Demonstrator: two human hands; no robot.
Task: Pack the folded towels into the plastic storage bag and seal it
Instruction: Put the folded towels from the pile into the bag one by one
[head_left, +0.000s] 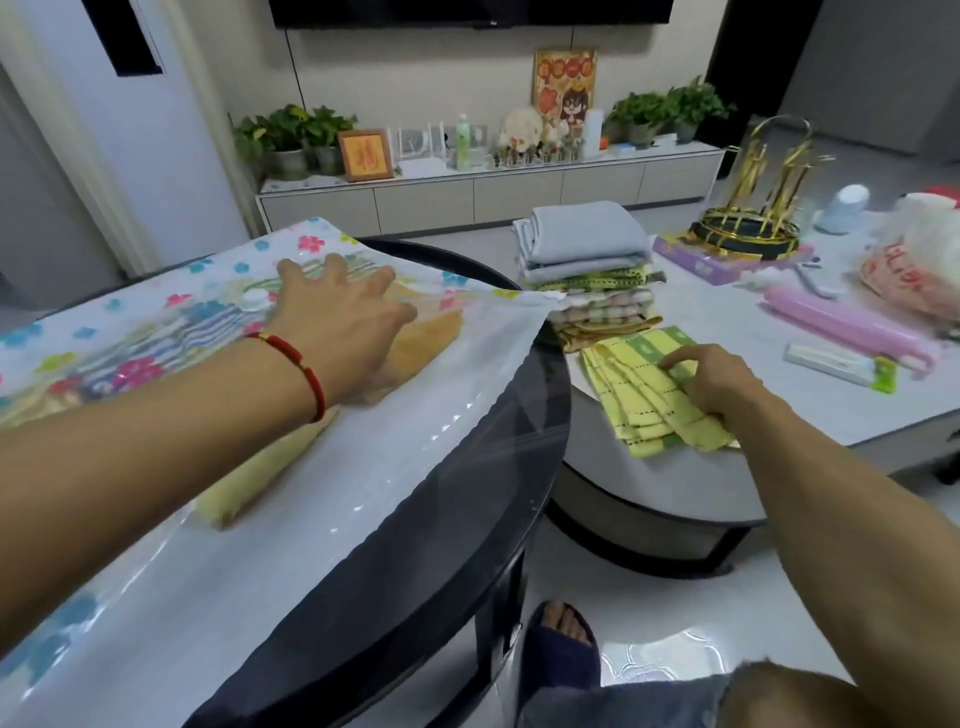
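left hand lay flat, fingers spread, on plastic storage bag; right hand pinched folded yellow towel. towel judged soft, light; grip folded edge.

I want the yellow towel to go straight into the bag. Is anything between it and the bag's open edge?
Nothing visible stands between. The right hand grips the yellow towel on the grey table, and the storage bag's edge hangs over the dark table beside it. The left hand presses the bag flat.
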